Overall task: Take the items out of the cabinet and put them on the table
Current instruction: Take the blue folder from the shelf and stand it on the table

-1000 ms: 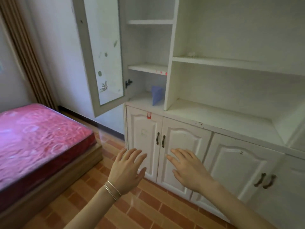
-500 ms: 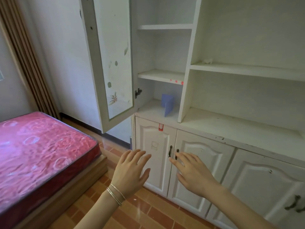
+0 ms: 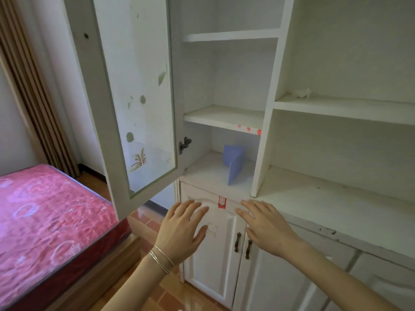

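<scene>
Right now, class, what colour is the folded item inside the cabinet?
Blue folded item, clearest in the head view.

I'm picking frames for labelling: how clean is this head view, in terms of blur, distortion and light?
Head view: fairly sharp, with both hands, the left hand and right hand, crisp-edged; wide-angle bending bows the glass door and shelf lines; soft daylight, no hard glare, dim shade around the blue item in the lower compartment; the mattress is slightly soft at the edge.
</scene>
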Motion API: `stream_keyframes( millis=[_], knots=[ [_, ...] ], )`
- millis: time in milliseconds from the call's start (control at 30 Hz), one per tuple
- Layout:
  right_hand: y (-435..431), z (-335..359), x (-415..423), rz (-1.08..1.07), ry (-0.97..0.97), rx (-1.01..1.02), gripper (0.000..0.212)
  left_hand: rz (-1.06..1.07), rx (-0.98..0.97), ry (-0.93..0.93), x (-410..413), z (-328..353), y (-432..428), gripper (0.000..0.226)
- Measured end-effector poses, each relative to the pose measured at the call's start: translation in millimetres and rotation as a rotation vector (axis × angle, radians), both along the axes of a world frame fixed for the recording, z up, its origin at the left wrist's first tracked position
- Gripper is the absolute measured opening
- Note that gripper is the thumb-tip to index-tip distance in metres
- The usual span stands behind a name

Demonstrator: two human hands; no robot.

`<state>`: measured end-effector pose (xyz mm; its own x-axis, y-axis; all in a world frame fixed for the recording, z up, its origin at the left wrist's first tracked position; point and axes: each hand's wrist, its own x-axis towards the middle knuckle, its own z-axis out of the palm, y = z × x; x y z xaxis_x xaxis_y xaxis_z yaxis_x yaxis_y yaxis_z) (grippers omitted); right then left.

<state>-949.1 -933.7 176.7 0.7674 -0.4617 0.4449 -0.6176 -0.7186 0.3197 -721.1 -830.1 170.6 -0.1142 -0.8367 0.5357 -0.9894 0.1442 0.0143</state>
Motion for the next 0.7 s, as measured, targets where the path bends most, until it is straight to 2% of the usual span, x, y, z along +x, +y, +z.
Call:
stream_keyframes(
  millis=[433, 700],
  knots=[
    [-132.6, -36.0, 34.7, -0.048, 0.027, 0.065, 0.059, -0.074, 0.101, -0.011, 45.3, -47.8, -142.1, 0.043],
    [-216.8, -22.0, 90.8, -0.044, 0.077, 0.085, 0.062, -0.18, 0.087, 0.005, 102.3, -61.4, -228.7, 0.042]
  ],
)
